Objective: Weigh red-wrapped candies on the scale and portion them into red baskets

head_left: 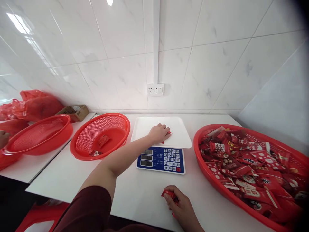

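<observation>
My left hand [159, 132] reaches over the white tray of a weighing scale [177, 125], its fingers curled round a small red wrapped packet [163, 142] that mostly hides beneath them. Low over the table front, my right hand [180, 206] is closed on red wrapped packets [171, 194]; how many I cannot tell. The scale's blue keypad panel [160, 160] faces me. To the right stands a large red basket [200, 158] heaped with red snack packets [251, 164]. Left of the scale, a red colander [124, 127] holds a few packets [104, 140].
Another red colander [69, 124] stands farther left, with a person's hand [3, 138] beside it. Red plastic bags [38, 104] and a cardboard box [78, 112] lie behind. A wall socket [155, 90] is above the table. A red stool [36, 216] stands below.
</observation>
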The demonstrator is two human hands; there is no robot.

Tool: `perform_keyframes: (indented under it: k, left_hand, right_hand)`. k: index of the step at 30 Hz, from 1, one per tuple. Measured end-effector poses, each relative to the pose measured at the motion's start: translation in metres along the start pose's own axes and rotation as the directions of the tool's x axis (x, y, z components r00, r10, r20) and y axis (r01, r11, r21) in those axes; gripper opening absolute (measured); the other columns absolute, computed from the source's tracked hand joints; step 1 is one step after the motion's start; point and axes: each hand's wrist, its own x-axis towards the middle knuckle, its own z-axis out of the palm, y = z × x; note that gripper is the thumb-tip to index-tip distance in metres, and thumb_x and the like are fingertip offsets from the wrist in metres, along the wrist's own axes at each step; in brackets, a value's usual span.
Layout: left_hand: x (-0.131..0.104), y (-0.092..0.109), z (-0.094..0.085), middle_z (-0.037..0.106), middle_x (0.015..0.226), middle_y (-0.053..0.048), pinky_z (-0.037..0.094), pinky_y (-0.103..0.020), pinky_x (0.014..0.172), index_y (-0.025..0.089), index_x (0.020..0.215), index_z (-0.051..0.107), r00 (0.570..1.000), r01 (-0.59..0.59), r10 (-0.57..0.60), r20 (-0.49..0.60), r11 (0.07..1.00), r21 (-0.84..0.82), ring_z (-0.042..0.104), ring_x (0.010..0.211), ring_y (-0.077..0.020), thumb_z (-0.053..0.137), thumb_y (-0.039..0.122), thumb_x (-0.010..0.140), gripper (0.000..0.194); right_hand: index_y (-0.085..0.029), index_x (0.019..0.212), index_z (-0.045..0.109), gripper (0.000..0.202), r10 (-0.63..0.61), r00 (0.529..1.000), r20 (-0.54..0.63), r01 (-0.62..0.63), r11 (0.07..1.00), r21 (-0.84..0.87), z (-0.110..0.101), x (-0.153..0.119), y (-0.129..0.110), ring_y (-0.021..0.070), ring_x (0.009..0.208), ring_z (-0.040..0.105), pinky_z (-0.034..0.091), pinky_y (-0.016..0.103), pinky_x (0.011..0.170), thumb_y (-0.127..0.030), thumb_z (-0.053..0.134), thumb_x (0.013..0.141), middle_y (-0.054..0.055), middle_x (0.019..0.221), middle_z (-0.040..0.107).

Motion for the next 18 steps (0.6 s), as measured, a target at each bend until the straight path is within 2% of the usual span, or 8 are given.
perform_keyframes:
  k: [4, 8, 10, 13, 15, 18]
  left_hand:
    - [0.001, -0.004, -0.004, 0.062, 0.098, -0.006, 0.045, -0.03, 0.071, 0.023, 0.098, 0.059, 0.998, 0.038, -0.038, -0.057, 0.999, -0.004, 0.056, 0.094, -0.0221, 0.043, 0.043, 0.089, 0.027]
    - [-0.007, -0.027, -0.027, 0.064, 0.095, -0.003, 0.044, -0.027, 0.07, 0.025, 0.095, 0.06, 0.973, 0.162, -0.164, -0.164, 0.987, -0.022, 0.058, 0.09, -0.0194, 0.044, 0.042, 0.088, 0.025]
    - [-0.019, -0.049, -0.045, 0.063, 0.1, -0.004, 0.043, -0.028, 0.071, 0.025, 0.099, 0.059, 0.935, 0.265, -0.266, -0.234, 0.964, -0.037, 0.059, 0.092, -0.0201, 0.04, 0.044, 0.09, 0.029]
    - [-0.049, -0.087, -0.07, 0.06, 0.108, -0.008, 0.043, -0.03, 0.072, 0.024, 0.108, 0.055, 0.849, 0.432, -0.429, -0.308, 0.9, -0.062, 0.057, 0.099, -0.0238, 0.035, 0.047, 0.091, 0.035]
    - [-0.072, -0.11, -0.078, 0.06, 0.111, -0.01, 0.044, -0.031, 0.072, 0.024, 0.112, 0.052, 0.794, 0.529, -0.527, -0.304, 0.845, -0.084, 0.057, 0.101, -0.0257, 0.033, 0.048, 0.09, 0.038]
    - [-0.106, -0.136, -0.079, 0.057, 0.12, -0.014, 0.045, -0.035, 0.072, 0.022, 0.119, 0.049, 0.735, 0.635, -0.643, -0.216, 0.764, -0.115, 0.058, 0.101, -0.0291, 0.034, 0.052, 0.088, 0.045]
  right_hand:
    - [-0.02, 0.078, 0.062, 0.035, 0.0, 1.0, -0.001, 0.0, 1.0, 0.011, 0.0, -0.001, -0.001, 0.0123, 0.049, 0.048, 0.041, 0.024, 0.047, -0.054, 0.054, 0.075, -0.001, 0.062, 0.057]
    - [-0.02, 0.078, 0.062, 0.034, 0.0, 1.0, 0.009, 0.0, 1.0, 0.018, -0.001, -0.001, -0.001, 0.012, 0.049, 0.048, 0.042, 0.023, 0.047, -0.053, 0.053, 0.076, -0.001, 0.062, 0.056]
    - [-0.02, 0.078, 0.062, 0.033, -0.008, 1.0, 0.011, 0.007, 1.0, 0.013, -0.003, -0.001, 0.0, 0.0119, 0.049, 0.048, 0.042, 0.023, 0.047, -0.052, 0.053, 0.076, -0.001, 0.062, 0.056]
    - [-0.02, 0.08, 0.062, 0.032, -0.014, 0.999, 0.048, 0.015, 1.0, -0.017, -0.005, 0.0, 0.001, 0.0124, 0.05, 0.05, 0.042, 0.023, 0.047, -0.05, 0.053, 0.078, -0.002, 0.062, 0.056]
    - [-0.021, 0.08, 0.062, 0.031, -0.008, 0.999, 0.053, 0.01, 0.999, -0.036, -0.005, 0.0, 0.001, 0.0125, 0.05, 0.05, 0.041, 0.023, 0.045, -0.05, 0.053, 0.078, -0.001, 0.063, 0.056]
    - [-0.021, 0.08, 0.063, 0.032, -0.012, 1.0, 0.029, 0.014, 0.998, -0.062, -0.003, 0.0, 0.0, 0.012, 0.049, 0.047, 0.04, 0.023, 0.043, -0.051, 0.053, 0.077, -0.001, 0.063, 0.056]
